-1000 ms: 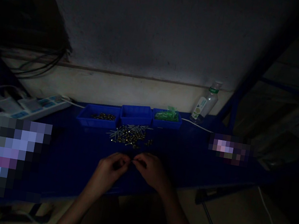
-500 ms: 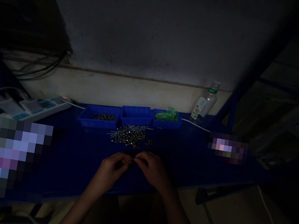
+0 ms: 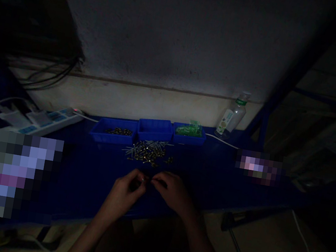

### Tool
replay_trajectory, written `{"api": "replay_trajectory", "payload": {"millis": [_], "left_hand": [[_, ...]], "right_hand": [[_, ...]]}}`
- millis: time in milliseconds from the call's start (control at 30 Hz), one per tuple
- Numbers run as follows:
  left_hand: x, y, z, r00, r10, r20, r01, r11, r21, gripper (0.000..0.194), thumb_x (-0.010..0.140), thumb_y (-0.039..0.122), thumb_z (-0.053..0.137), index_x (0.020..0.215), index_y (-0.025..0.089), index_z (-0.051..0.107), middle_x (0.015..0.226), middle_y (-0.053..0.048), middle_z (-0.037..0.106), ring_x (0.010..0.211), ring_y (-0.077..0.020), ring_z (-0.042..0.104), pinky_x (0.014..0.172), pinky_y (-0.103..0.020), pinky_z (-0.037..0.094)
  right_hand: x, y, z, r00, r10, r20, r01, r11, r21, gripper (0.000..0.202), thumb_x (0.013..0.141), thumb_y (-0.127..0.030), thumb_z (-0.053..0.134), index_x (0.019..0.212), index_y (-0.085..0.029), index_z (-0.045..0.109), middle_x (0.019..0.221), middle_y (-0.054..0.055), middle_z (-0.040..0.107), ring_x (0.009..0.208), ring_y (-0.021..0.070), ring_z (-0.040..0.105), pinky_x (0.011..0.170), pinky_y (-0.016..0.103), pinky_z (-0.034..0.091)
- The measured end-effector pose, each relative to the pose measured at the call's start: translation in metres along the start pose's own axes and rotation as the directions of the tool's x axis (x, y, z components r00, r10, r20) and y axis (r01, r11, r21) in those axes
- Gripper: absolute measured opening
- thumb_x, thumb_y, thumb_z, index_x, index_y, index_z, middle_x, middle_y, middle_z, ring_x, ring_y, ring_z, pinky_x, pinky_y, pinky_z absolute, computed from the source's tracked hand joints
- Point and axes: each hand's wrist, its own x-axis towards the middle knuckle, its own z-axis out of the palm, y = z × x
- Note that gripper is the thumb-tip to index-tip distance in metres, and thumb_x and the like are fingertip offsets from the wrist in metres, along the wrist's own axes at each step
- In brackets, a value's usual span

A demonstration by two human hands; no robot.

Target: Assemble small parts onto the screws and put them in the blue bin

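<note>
My left hand [image 3: 127, 190] is closed in a pinch near the table's front edge, with a small metal fastener [image 3: 145, 179] partly showing at its fingertips. Just to its right, my right hand [image 3: 173, 190] also pinches, thumb against forefinger. Whatever lies between those right fingertips is too small and dark to make out. The two sets of fingertips nearly meet. Beyond them spreads a loose pile of metal fasteners [image 3: 147, 152], with thin silver shanks and brass-coloured parts. A few brass-coloured pieces [image 3: 169, 160] lie apart at the pile's right.
Behind the pile stand a blue bin [image 3: 97, 134] of dark metal pieces, a second blue bin [image 3: 154, 134] and a third [image 3: 189, 139] with green plastic. A clear bottle [image 3: 231, 119] stands back right. On the left lies a power strip [image 3: 55, 121]. All rest on a blue table [image 3: 81, 184].
The thin silver piece that spanned both hands' fingertips now shows less, at the left fingertips. My left fingers have curled and shifted slightly. The whole view has moved a little.
</note>
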Motion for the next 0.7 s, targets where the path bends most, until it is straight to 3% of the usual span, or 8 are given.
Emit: {"api": "replay_trajectory", "payload": {"millis": [167, 433, 700], "left_hand": [[-0.0002, -0.0019, 0.0003, 0.999, -0.029, -0.012, 0.03, 0.999, 0.02, 0.008, 0.079, 0.026, 0.049, 0.078, 0.019, 0.052, 0.071, 0.002, 0.059, 0.067, -0.0136, 0.057, 0.063, -0.022, 0.042], [0.0029, -0.0015, 0.0014, 0.996, 0.08, 0.031, -0.079, 0.997, -0.023, 0.018, 0.082, 0.028, 0.048, 0.086, 0.018, 0.062, 0.083, -0.003, 0.064, 0.077, -0.016, 0.059, 0.071, -0.025, 0.044], [0.0035, -0.0041, 0.002, 0.997, 0.077, 0.028, -0.076, 0.997, -0.021, 0.022, 0.084, 0.032, 0.048, 0.091, 0.019, 0.063, 0.088, -0.004, 0.065, 0.082, -0.0179, 0.059, 0.076, -0.028, 0.045]], "right_hand": [[0.0, -0.0011, -0.0002, 1.0, 0.0, -0.015, 0.0, 1.0, 0.007, 0.013, 0.086, -0.026, 0.052, 0.086, -0.02, 0.063, 0.085, 0.001, 0.066, 0.081, 0.0132, 0.059, 0.075, 0.024, 0.042], [-0.0011, -0.0031, -0.0023, 1.0, 0.003, -0.02, -0.002, 1.0, 0.01, 0.016, 0.088, -0.028, 0.048, 0.089, -0.022, 0.062, 0.087, 0.001, 0.066, 0.084, 0.0134, 0.06, 0.079, 0.024, 0.042], [-0.0005, -0.0009, -0.0004, 1.0, 0.006, -0.008, -0.006, 1.0, 0.022, 0.014, 0.087, -0.027, 0.05, 0.088, -0.021, 0.063, 0.085, 0.001, 0.066, 0.083, 0.0133, 0.06, 0.077, 0.024, 0.042]]}}
